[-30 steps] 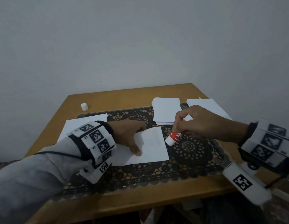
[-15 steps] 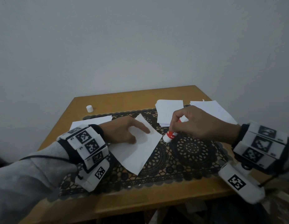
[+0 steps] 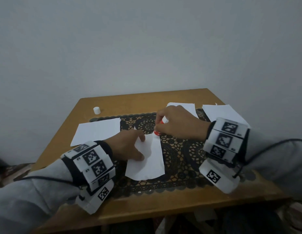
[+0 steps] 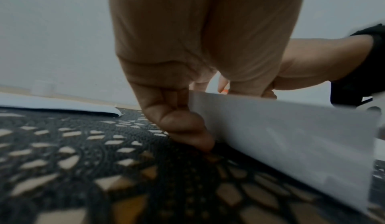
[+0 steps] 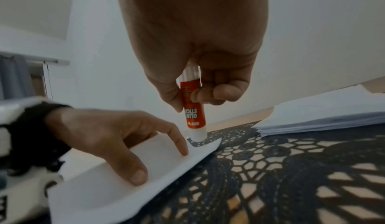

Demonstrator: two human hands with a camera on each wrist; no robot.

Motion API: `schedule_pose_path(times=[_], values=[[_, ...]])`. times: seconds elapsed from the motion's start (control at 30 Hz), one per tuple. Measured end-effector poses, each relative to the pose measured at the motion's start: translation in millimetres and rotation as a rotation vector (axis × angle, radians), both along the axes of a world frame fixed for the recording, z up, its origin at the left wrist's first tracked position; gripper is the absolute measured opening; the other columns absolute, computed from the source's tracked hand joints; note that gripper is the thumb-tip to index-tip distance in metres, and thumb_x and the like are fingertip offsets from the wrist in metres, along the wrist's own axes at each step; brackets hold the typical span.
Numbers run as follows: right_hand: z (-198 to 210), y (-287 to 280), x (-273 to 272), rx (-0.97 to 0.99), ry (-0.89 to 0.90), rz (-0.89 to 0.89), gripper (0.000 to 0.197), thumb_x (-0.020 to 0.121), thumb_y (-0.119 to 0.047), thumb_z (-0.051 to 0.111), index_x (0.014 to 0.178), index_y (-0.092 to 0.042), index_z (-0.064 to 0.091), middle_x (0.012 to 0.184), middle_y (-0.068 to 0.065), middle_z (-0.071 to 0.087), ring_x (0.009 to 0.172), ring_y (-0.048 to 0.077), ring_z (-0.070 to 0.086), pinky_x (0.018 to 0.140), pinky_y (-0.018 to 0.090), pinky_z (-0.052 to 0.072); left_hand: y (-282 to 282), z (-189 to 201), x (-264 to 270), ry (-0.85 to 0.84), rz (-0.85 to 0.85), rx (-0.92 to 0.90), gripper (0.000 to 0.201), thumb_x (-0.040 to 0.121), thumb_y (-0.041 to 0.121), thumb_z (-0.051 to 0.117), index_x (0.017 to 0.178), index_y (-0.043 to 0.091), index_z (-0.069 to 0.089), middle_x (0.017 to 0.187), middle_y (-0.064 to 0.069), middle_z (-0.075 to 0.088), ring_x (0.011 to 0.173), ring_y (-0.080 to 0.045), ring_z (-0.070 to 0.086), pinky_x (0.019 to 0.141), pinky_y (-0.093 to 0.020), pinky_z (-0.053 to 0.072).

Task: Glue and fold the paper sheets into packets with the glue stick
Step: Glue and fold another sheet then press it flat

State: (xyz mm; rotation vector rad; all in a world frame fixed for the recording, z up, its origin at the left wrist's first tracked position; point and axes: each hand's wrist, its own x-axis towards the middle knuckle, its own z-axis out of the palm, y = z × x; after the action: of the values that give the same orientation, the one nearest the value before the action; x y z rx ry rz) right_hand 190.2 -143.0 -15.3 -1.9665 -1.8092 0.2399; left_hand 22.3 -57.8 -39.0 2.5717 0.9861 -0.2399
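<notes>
A white paper sheet (image 3: 147, 162) lies lengthwise on the black lace mat (image 3: 180, 157), its long edges curling up. My left hand (image 3: 138, 147) presses it down with spread, fairly straight fingers (image 5: 183, 150). My right hand (image 3: 174, 125) grips the orange-and-white glue stick (image 3: 156, 133) almost upright. In the right wrist view the glue stick (image 5: 193, 112) has its tip on the sheet's (image 5: 108, 186) far corner, just beyond the left index finger. In the left wrist view the sheet (image 4: 281, 141) rises beside my left hand (image 4: 183, 128).
A stack of white sheets (image 3: 189, 107) and more loose sheets (image 3: 223, 114) lie at the back right of the wooden table (image 3: 147, 206). Another sheet (image 3: 98, 130) lies at the left. The white glue cap (image 3: 96, 110) stands at the back left. A wall closes the far side.
My left hand turned the sheet until it lay lengthwise toward me. My right hand brought the glue stick from beside the sheet onto its far corner and stood it more upright.
</notes>
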Motion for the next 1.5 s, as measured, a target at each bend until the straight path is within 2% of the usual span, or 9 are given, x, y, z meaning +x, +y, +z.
schedule_pose_path(times=[0.2,0.33,0.5,0.7,0.8,1.2,1.33,1.4,1.5], values=[[-16.7,15.5,-6.3,-0.049,-0.080,0.003,0.016,0.088,-0.028,0.065,0.088,-0.012,0.067,0.087,-0.006,0.056,0.069,0.004,0.047,0.056,0.019,0.031,1.5,-0.4,0.5,0.002,-0.029,0.011,0.055,0.081,0.035,0.073,0.127,0.023,0.046,0.124,-0.001,0.051,0.097,-0.014,0.044,0.079,-0.024,0.037],[-14.1,12.1,-8.3,-0.091,-0.067,0.005,0.017,0.086,-0.029,0.066,0.082,-0.012,0.066,0.086,-0.005,0.060,0.076,0.013,0.057,0.066,0.029,0.046,3.2,-0.6,1.5,-0.001,-0.034,0.003,0.053,0.082,0.035,0.072,0.127,0.023,0.046,0.125,-0.001,0.051,0.099,-0.014,0.044,0.080,-0.024,0.037],[-11.1,0.8,-10.6,-0.136,-0.042,0.039,0.016,0.085,-0.029,0.067,0.077,-0.015,0.066,0.086,0.001,0.068,0.079,0.016,0.063,0.075,0.038,0.054,2.3,0.6,1.5,0.001,-0.033,0.003,0.053,0.082,0.035,0.072,0.126,0.023,0.046,0.126,-0.001,0.051,0.099,-0.014,0.044,0.082,-0.025,0.040],[-7.4,-17.2,-19.3,-0.179,-0.007,0.084,0.016,0.085,-0.030,0.068,0.080,-0.015,0.069,0.089,-0.006,0.063,0.080,0.010,0.057,0.071,0.029,0.048,1.1,1.1,0.4,0.000,-0.029,0.017,0.053,0.081,0.035,0.073,0.126,0.023,0.046,0.128,-0.001,0.050,0.099,-0.014,0.044,0.086,-0.027,0.043],[-6.6,-25.4,-25.0,-0.215,-0.001,0.098,0.017,0.084,-0.031,0.069,0.081,-0.014,0.069,0.089,-0.002,0.065,0.081,0.013,0.060,0.075,0.036,0.053,0.8,1.1,0.3,0.001,-0.028,0.017,0.053,0.081,0.035,0.073,0.126,0.023,0.047,0.128,-0.001,0.050,0.100,-0.014,0.043,0.085,-0.026,0.041],[-2.4,-45.6,-33.9,-0.301,0.038,0.123,0.016,0.085,-0.032,0.067,0.085,-0.016,0.070,0.087,-0.002,0.068,0.084,0.017,0.063,0.082,0.041,0.056,3.9,-3.8,0.1,-0.023,-0.016,0.007,0.051,0.080,0.034,0.073,0.124,0.024,0.049,0.130,0.002,0.050,0.108,-0.015,0.046,0.090,-0.026,0.041],[-2.1,-44.8,-31.9,-0.312,0.041,0.133,0.017,0.085,-0.032,0.067,0.087,-0.016,0.072,0.089,-0.002,0.069,0.083,0.016,0.064,0.081,0.041,0.057,12.1,1.7,0.7,-0.292,-0.005,0.079,0.028,0.082,0.019,0.071,0.109,0.022,0.063,0.123,0.004,0.057,0.108,-0.014,0.050,0.088,-0.023,0.039],[-2.1,-44.5,-31.0,-0.332,0.052,0.147,0.017,0.084,-0.031,0.067,0.087,-0.016,0.073,0.088,-0.002,0.070,0.084,0.017,0.065,0.081,0.041,0.057,18.6,12.6,1.3,-0.496,0.023,0.021,0.022,0.079,0.007,0.069,0.096,0.021,0.069,0.111,0.003,0.064,0.099,-0.013,0.055,0.090,-0.032,0.048],[-0.4,-47.3,-28.8,-0.359,0.045,0.184,0.013,0.085,-0.031,0.067,0.084,-0.019,0.072,0.087,-0.008,0.068,0.084,0.014,0.063,0.083,0.036,0.056,28.2,29.8,-1.2,-0.520,-0.028,-0.080,0.028,0.074,-0.004,0.068,0.089,0.019,0.072,0.099,-0.001,0.070,0.094,-0.017,0.061,0.088,-0.039,0.051]])
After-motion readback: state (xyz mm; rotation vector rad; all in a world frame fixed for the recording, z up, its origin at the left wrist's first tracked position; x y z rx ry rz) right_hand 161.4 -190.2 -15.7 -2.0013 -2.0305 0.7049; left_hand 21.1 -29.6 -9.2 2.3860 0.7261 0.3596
